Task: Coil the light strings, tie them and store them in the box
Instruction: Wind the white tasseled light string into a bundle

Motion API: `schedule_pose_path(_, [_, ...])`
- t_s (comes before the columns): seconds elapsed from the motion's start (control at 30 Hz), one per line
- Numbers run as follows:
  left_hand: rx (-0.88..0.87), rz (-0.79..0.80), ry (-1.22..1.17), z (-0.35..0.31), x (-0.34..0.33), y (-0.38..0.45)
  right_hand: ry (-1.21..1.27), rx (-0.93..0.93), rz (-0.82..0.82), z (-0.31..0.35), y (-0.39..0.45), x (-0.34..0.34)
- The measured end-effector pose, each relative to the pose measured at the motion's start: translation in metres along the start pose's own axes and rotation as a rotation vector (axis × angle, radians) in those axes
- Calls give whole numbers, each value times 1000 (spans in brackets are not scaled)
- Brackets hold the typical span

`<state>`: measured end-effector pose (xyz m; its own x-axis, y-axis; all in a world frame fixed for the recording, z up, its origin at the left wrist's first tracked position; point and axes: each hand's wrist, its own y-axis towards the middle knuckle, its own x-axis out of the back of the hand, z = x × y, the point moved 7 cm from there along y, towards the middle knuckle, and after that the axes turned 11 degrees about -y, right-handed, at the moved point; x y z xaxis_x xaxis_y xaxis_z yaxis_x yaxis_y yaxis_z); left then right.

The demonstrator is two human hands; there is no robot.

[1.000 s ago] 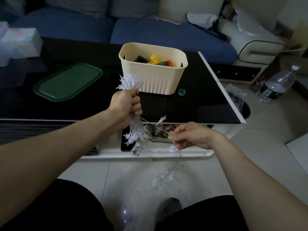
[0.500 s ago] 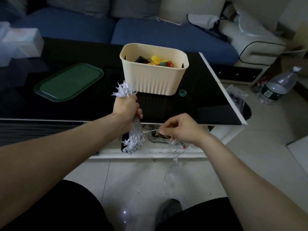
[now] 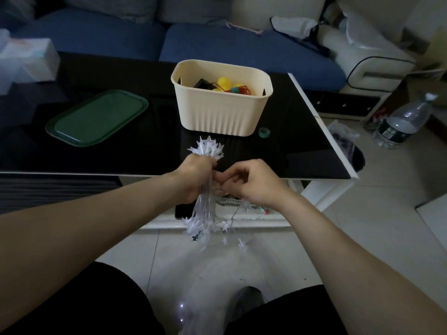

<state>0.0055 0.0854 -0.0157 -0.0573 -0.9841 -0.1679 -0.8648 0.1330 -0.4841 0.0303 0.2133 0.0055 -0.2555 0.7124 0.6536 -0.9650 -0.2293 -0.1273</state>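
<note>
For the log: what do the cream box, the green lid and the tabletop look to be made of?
Box: probably moulded plastic, matte cream, going by the ribbed walls and rounded rim. Lid: likely plastic too, dark green with a slight sheen and a raised edge. Tabletop: looks like black glass or high-gloss lacquer, since it mirrors the box and window light; which one is unclear.

Left hand (image 3: 193,178) fisted around a bundle of white, star-shaped plastic lights (image 3: 204,209); right hand (image 3: 249,182), fingers curled, pinches beside it. Both forearms extend forward, converging.
</note>
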Motion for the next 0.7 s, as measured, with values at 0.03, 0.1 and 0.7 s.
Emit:
schedule_pose_path(0.03, [11,23,24,2,-3,-2,7,-2,-13,0,0,0])
schedule_pose_path(0.1, [64,71,87,8,-8,-4,-25,-10,-52,-1,2,0])
schedule_pose_path(0.7, [-98,72,186,-21,3,-1,42,-126,44,-15,2,-12])
